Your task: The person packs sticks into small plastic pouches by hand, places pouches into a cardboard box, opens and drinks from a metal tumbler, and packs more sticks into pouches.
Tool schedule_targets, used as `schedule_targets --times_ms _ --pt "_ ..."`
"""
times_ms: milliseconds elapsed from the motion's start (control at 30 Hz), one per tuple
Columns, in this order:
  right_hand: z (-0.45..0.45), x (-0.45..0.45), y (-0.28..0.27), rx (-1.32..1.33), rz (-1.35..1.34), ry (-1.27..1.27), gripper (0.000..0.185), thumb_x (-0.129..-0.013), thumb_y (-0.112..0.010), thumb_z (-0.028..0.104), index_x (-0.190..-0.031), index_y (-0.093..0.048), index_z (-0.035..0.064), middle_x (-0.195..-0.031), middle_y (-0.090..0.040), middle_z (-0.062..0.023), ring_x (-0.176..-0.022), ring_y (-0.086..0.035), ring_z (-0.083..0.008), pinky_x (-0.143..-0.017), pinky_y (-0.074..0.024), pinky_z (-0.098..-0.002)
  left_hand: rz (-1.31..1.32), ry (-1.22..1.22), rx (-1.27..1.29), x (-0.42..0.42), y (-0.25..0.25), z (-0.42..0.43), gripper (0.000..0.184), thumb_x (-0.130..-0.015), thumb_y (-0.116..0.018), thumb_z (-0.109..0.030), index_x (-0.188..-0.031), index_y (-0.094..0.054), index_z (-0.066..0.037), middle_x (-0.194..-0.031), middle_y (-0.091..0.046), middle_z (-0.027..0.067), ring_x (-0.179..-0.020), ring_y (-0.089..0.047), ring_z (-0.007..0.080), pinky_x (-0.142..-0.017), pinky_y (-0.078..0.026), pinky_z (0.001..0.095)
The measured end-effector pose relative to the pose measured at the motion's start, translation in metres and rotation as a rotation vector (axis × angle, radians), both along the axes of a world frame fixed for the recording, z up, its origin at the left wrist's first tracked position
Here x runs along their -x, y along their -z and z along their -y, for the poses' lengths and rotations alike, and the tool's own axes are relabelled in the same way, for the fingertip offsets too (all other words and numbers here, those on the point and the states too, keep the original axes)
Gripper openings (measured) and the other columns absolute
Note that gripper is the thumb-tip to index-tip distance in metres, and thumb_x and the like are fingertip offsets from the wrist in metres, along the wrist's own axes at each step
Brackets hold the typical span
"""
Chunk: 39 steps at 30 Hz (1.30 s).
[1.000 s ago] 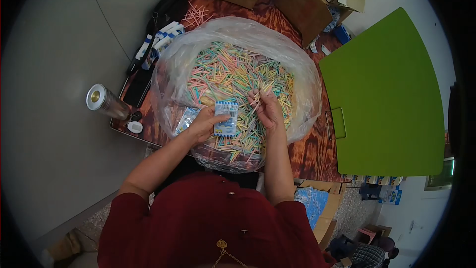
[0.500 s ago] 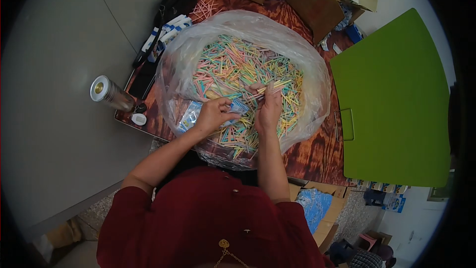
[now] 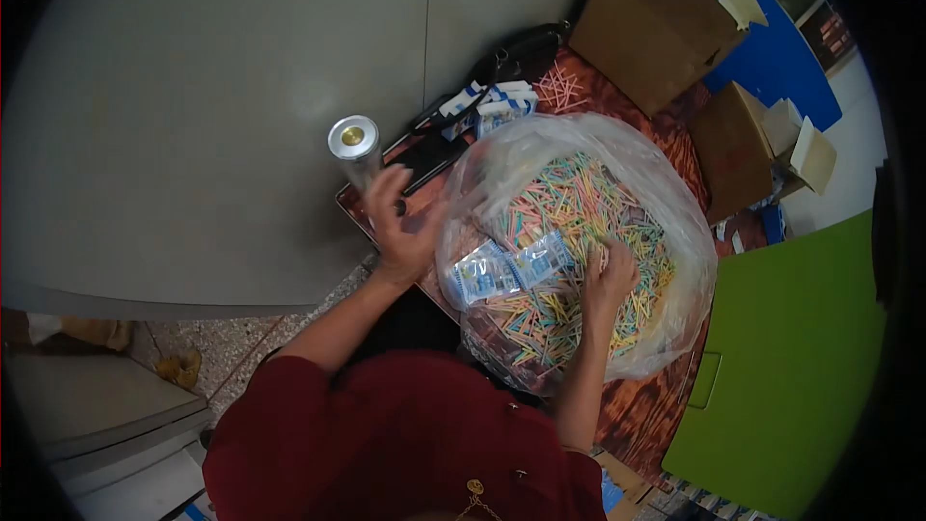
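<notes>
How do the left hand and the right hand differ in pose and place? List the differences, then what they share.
The left hand has raised, parted fingers; the right hand has curled fingers.
The left hand is near the silver-topped canister; the right hand is over the coloured sticks.
The left hand looks blurred; the right hand looks sharper.
Both hands are bare.
</notes>
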State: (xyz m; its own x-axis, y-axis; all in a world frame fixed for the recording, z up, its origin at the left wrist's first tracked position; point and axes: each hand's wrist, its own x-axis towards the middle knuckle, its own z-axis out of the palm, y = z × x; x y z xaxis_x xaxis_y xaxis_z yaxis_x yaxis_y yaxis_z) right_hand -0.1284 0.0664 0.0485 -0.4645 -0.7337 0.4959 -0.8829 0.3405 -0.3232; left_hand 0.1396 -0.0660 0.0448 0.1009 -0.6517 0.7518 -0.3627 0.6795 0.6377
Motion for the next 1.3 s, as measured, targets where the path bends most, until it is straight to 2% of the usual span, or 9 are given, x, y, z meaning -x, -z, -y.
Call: schedule_targets --times_ms 67,133,300,433,533,967,1167,1233,1300 --pt "0.024 -0.017 -0.015 0.007 0.075 -0.155 0.018 -0.087 -0.062 0.024 -0.097 -0.065 0.0097 -0.097 -0.064 -0.0065 -0.096 -0.058 -0.0247 -0.094 -0.0316 -0.0413 -0.421 -0.02 -0.338 -0.025 0.002 0.014 0.082 -0.069 -0.081 -0.012 -0.136 -0.035 -0.004 -0.127 -0.043 0.0158 -0.12 -0.044 0.0301 -0.098 -0.039 0.0391" --pt "0.061 -0.043 -0.026 0.108 0.098 -0.382 0.015 -0.083 -0.064 0.018 -0.096 -0.065 0.01 -0.098 -0.065 -0.0071 -0.093 -0.059 -0.0245 -0.09 -0.0346 -0.0412 -0.134 -0.207 -0.261 -0.046 0.009 0.036 0.089 -0.067 -0.084 -0.016 -0.138 -0.031 -0.003 -0.128 -0.044 0.0157 -0.12 -0.044 0.0297 -0.102 -0.036 0.0393" --pt "0.153 -0.142 -0.062 0.152 0.045 -0.808 0.044 -0.081 -0.067 0.025 -0.12 -0.054 0.0075 -0.11 -0.06 -0.0121 -0.1 -0.058 -0.0307 -0.086 -0.0425 -0.041 -0.261 -0.122 -0.472 -0.046 0.039 0.067 0.095 -0.06 -0.087 -0.025 -0.136 -0.035 0.0 -0.125 -0.052 0.0227 -0.115 -0.052 0.0356 -0.097 -0.04 0.0438" --pt "0.19 -0.204 -0.075 0.026 -0.096 -0.791 0.06 -0.08 -0.064 0.046 -0.122 -0.051 0.005 -0.101 -0.06 -0.0156 -0.091 -0.06 -0.0307 -0.078 -0.0429 -0.0405 -0.154 -0.271 -0.457 -0.045 0.046 0.08 0.088 -0.063 -0.085 -0.025 -0.132 -0.038 0.001 -0.113 -0.06 0.0242 -0.105 -0.059 0.0347 -0.088 -0.047 0.0436" --pt "0.207 -0.227 -0.062 -0.011 -0.233 -0.737 0.071 -0.077 -0.058 0.062 -0.119 -0.054 0.0049 -0.083 -0.058 -0.0149 -0.073 -0.061 -0.0292 -0.075 -0.0397 -0.0378 -0.127 -0.152 -0.369 -0.047 0.068 0.096 0.052 -0.082 -0.069 -0.019 -0.119 -0.043 0.006 -0.106 -0.059 0.021 -0.097 -0.059 0.035 -0.082 -0.046 0.0393" --pt "0.194 -0.22 -0.101 0.088 -0.221 -0.701 0.059 -0.071 -0.065 0.056 -0.096 -0.051 0.0054 -0.076 -0.054 -0.013 -0.07 -0.06 -0.029 -0.07 -0.041 -0.0378 0.299 -0.119 -0.252 -0.053 0.012 0.085 0.043 -0.083 -0.068 -0.02 -0.112 -0.047 0.004 -0.108 -0.058 0.0172 -0.096 -0.06 0.033 -0.079 -0.048 0.0388" --pt "0.157 -0.184 -0.133 0.089 -0.174 -0.836 0.051 -0.071 -0.066 0.051 -0.094 -0.053 0.0073 -0.08 -0.056 -0.0128 -0.077 -0.059 -0.0309 -0.072 -0.043 -0.0405 0.193 0.293 -0.39 -0.048 0.001 0.07 0.049 -0.079 -0.07 -0.021 -0.117 -0.05 0.002 -0.115 -0.057 0.0108 -0.098 -0.059 0.0237 -0.083 -0.048 0.0373" --pt "0.138 -0.167 -0.156 0.035 -0.187 -0.874 0.051 -0.071 -0.066 0.051 -0.095 -0.054 0.008 -0.082 -0.057 -0.0124 -0.078 -0.059 -0.0309 -0.073 -0.0432 -0.0408 -0.192 0.707 -0.59 -0.035 -0.005 0.059 0.09 -0.056 -0.086 -0.026 -0.129 -0.039 -0.003 -0.122 -0.051 0.01 -0.111 -0.054 0.0251 -0.088 -0.048 0.037" --pt "0.119 -0.143 -0.183 -0.227 -0.186 -1.056 0.053 -0.071 -0.066 0.052 -0.099 -0.055 0.0086 -0.086 -0.057 -0.0121 -0.081 -0.058 -0.0318 -0.076 -0.0427 -0.041 -0.145 0.989 -0.647 -0.032 -0.016 0.063 0.092 -0.055 -0.086 -0.026 -0.131 -0.039 -0.004 -0.125 -0.05 0.0087 -0.113 -0.052 0.0232 -0.09 -0.047 0.036"
